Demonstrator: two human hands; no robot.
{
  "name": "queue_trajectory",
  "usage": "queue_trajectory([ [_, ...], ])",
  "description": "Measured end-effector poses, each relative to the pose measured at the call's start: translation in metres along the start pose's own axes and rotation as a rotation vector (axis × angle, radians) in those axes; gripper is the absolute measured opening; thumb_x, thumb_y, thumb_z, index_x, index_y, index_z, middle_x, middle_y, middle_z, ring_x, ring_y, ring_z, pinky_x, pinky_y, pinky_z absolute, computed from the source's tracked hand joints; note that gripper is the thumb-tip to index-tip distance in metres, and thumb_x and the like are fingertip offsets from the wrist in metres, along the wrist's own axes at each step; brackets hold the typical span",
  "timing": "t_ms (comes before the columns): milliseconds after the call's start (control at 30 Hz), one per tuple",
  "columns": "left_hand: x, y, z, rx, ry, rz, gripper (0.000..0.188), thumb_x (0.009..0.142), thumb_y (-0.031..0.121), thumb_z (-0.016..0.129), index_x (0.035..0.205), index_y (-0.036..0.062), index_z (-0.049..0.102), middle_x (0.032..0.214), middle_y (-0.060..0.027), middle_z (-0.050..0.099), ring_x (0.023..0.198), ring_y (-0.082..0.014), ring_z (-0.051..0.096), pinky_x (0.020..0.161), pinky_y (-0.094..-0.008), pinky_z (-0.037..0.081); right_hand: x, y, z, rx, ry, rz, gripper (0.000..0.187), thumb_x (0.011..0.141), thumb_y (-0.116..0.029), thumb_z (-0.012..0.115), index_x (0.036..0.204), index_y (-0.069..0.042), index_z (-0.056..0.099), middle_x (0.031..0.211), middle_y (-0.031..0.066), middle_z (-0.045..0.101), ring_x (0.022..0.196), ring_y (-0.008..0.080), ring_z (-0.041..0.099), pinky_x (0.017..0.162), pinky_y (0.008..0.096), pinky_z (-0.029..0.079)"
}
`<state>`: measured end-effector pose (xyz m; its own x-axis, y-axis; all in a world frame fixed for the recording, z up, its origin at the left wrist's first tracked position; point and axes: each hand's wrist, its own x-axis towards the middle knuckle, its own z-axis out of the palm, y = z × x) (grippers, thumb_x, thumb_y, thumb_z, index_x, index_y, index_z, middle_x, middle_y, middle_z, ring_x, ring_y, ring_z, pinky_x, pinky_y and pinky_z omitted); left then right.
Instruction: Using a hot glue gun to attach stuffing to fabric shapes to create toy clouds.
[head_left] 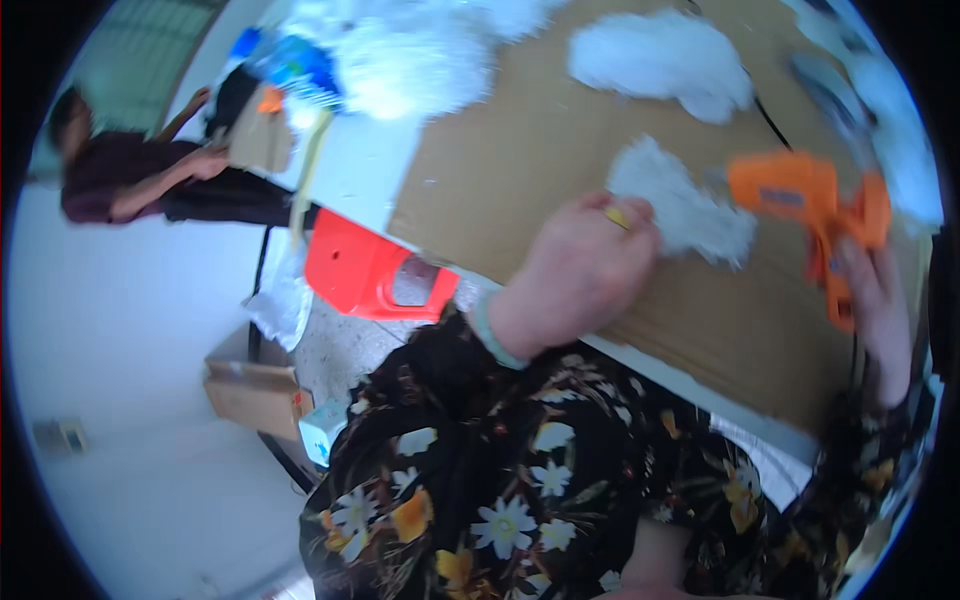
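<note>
My right hand is wrapped round the grip of an orange glue gun, whose nozzle points left over a small piece of white faux fur. My left hand is closed at the near left edge of that fur piece and seems to pinch it; its fingertips are partly hidden. Under both hands lies a brown cardboard sheet on the table. A gap shows between the nozzle tip and my left fingers.
More white fur lies at the far side, with a large heap far left near a blue bottle. A black cord crosses the cardboard. A red stool and a carton stand left; another person works beyond.
</note>
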<state>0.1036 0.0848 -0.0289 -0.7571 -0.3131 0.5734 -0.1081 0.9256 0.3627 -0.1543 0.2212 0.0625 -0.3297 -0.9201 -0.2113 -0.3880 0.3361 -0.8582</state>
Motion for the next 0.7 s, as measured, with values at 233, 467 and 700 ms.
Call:
queue_trajectory([
  [233, 0.011, -0.008, 0.019, 0.154, -0.007, -0.04, 0.015, 0.071, 0.002, 0.064, 0.084, 0.0069, 0.057, 0.093, -0.0078, 0.064, 0.066, -0.022, 0.06, 0.06, -0.0342, 0.049, 0.058, 0.056, 0.012, 0.564, -0.161, -0.464, 0.041, 0.099, -0.04, 0.043, 0.111, -0.003, 0.056, 0.091, 0.0072, 0.064, 0.071, 0.0124, 0.06, 0.061, 0.025, 0.048],
  [467, 0.009, 0.0, 0.014, 0.198, -0.009, -0.099, 0.032, 0.072, 0.013, 0.072, 0.099, 0.0081, 0.057, 0.096, -0.0053, 0.064, 0.062, -0.0215, 0.059, 0.056, -0.0339, 0.048, 0.012, 0.028, 0.032, 0.658, 0.114, -0.001, 0.038, 0.1, -0.038, 0.043, 0.102, -0.003, 0.058, 0.078, 0.0067, 0.062, 0.068, 0.0156, 0.061, 0.06, 0.0267, 0.05],
  [700, 0.025, -0.009, 0.029, 0.31, 0.037, -0.011, 0.024, 0.072, 0.023, 0.076, 0.087, 0.0112, 0.062, 0.095, -0.0047, 0.064, 0.065, -0.0213, 0.061, 0.055, -0.0339, 0.047, 0.025, 0.07, 0.024, 0.671, 0.077, -0.107, 0.044, 0.098, -0.045, 0.042, 0.105, -0.005, 0.057, 0.082, 0.0053, 0.063, 0.061, 0.0084, 0.053, 0.056, 0.0222, 0.046],
])
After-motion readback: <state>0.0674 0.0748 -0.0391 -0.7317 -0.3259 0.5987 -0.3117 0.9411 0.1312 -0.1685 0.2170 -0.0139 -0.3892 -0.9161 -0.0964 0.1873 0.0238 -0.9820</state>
